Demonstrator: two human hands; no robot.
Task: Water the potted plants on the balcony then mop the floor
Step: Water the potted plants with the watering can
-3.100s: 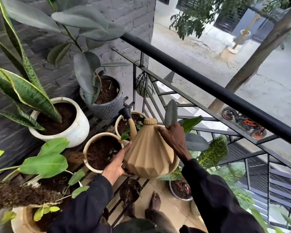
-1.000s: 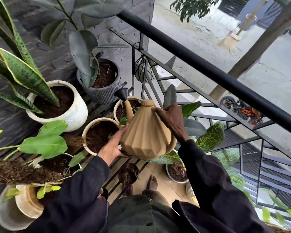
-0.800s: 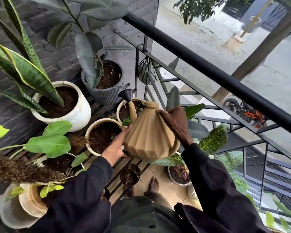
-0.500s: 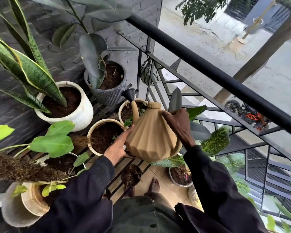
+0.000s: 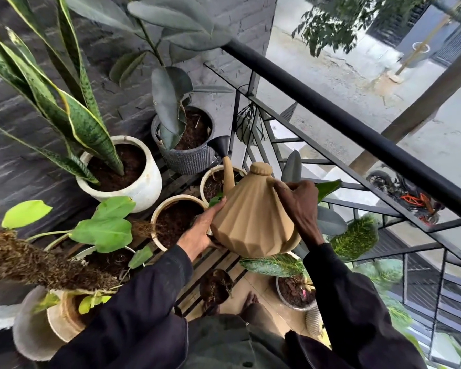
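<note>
Between the hands, the watering can [image 5: 250, 222] is aiming its spout forward at the grey pot [image 5: 189, 161]; right hand [image 5: 300, 206] is gripping the handle, left hand [image 5: 201, 231], apparently flat-fingered, is propping the base.

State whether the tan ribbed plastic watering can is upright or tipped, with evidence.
Near upright: on the watering can, the knob lid sits topmost, the black spout head points upward, and no water shows pouring.
</note>
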